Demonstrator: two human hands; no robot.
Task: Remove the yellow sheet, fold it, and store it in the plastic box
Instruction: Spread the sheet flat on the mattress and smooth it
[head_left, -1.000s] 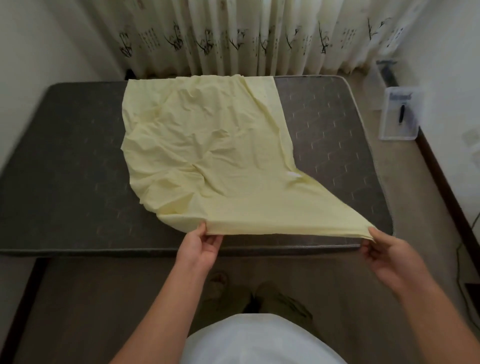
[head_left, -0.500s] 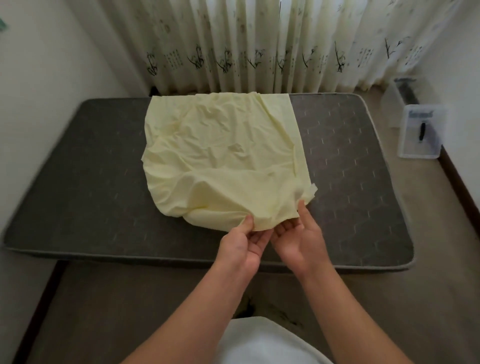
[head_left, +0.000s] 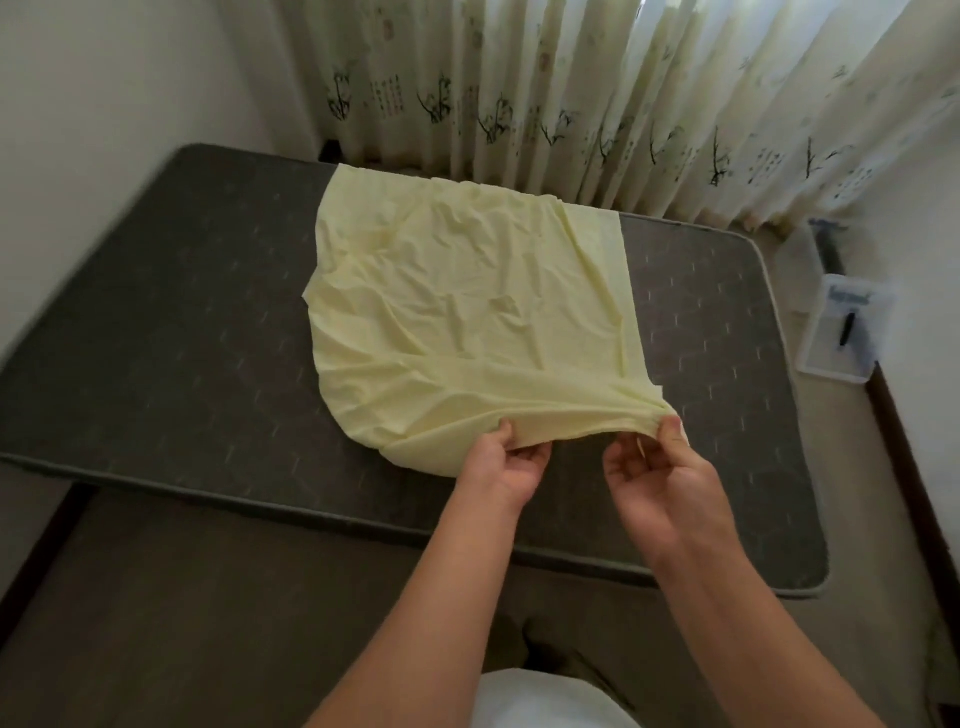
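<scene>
1. Sheet (head_left: 467, 317) lies crumpled across the middle of the mattress (head_left: 171, 332), so I've got a flat surface to fold on.
2. Left hand (head_left: 506, 462) pinches the near hem; right hand (head_left: 660, 467) pinches the bunched corner at 3 o'clock from it. Hands close but apart, so that edge stays taut-ish.
3. Box (head_left: 844, 332) sits on the floor at 2 o'clock, for later.

One yellow sheet (head_left: 467, 312) lies on one grey mattress (head_left: 156, 338). Two hands, the left hand (head_left: 506, 462) and right hand (head_left: 660, 478), are present. One clear plastic box (head_left: 844, 332) and one patterned curtain (head_left: 597, 93) complete the scene.
</scene>
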